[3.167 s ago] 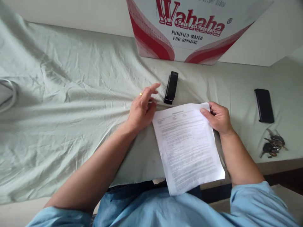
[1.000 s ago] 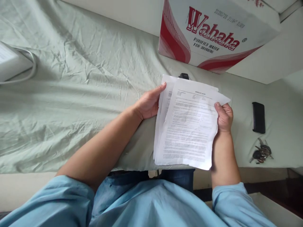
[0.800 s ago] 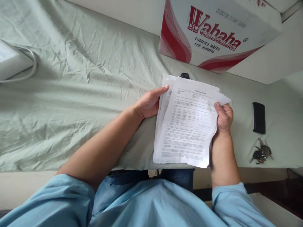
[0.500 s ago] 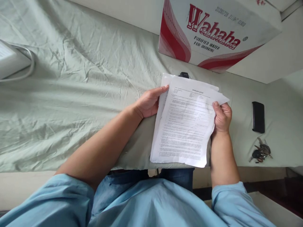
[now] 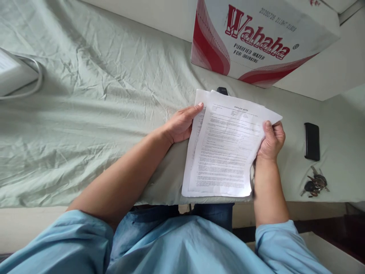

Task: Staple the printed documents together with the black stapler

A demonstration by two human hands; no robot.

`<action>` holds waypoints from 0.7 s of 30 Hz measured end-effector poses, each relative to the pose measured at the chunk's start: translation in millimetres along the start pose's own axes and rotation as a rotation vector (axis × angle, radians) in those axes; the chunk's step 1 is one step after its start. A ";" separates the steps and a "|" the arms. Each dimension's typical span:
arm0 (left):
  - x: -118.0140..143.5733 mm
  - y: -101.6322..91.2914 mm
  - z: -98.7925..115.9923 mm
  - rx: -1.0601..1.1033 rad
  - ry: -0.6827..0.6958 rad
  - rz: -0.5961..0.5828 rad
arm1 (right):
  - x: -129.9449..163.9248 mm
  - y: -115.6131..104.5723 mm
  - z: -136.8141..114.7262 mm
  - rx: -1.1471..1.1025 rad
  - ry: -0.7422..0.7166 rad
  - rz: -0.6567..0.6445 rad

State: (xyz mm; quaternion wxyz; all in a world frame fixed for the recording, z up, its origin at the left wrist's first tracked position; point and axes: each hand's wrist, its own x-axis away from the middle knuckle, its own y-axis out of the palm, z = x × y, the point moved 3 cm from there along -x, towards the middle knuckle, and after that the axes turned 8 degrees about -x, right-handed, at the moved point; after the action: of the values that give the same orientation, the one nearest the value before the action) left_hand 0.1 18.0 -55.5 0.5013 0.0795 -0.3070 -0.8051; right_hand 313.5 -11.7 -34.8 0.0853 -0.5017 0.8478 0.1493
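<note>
Several printed sheets of paper (image 5: 222,152) lie overlapped between my hands, above the front edge of the green cloth. The top sheet carries the heading "Overleaf Notes" and dense small text. My left hand (image 5: 184,121) grips the left edge of the sheets, its thumb on the front and its other fingers mostly hidden behind. At the upper right edge, my right hand (image 5: 270,140) is closed on the top sheet, with the thumb pressed on it. A small black object (image 5: 222,90) shows just beyond the papers' top edge; its kind is mostly hidden.
A green cloth (image 5: 99,95) with wrinkles covers the table. At the back stands a Wahaha water carton (image 5: 256,42). To the right lie a black phone (image 5: 311,141) and a bunch of keys (image 5: 315,184). A white object with a cable (image 5: 17,76) sits far left.
My right hand has moved a little to the right, drawing the top sheet sideways. More of the sheet underneath shows along the left. My left hand stays nearly in place.
</note>
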 end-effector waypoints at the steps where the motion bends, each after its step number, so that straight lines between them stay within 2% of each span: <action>1: 0.7 1.0 0.3 -0.006 -0.003 0.000 | 1.4 1.4 -1.4 0.005 -0.002 -0.012; 10: 8.4 6.8 6.2 -0.062 -0.047 0.012 | 7.8 8.0 -5.6 0.077 -0.009 -0.062; 21: 11.2 11.1 6.7 -0.084 -0.057 -0.096 | 13.1 14.3 -12.8 0.134 -0.062 -0.018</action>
State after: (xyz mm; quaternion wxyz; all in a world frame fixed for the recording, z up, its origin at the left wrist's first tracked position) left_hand 0.2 7.7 -41.8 0.4561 0.0499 -0.2831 -0.8422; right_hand 294.7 -20.4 -24.2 0.1464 -0.4976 0.8482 0.1070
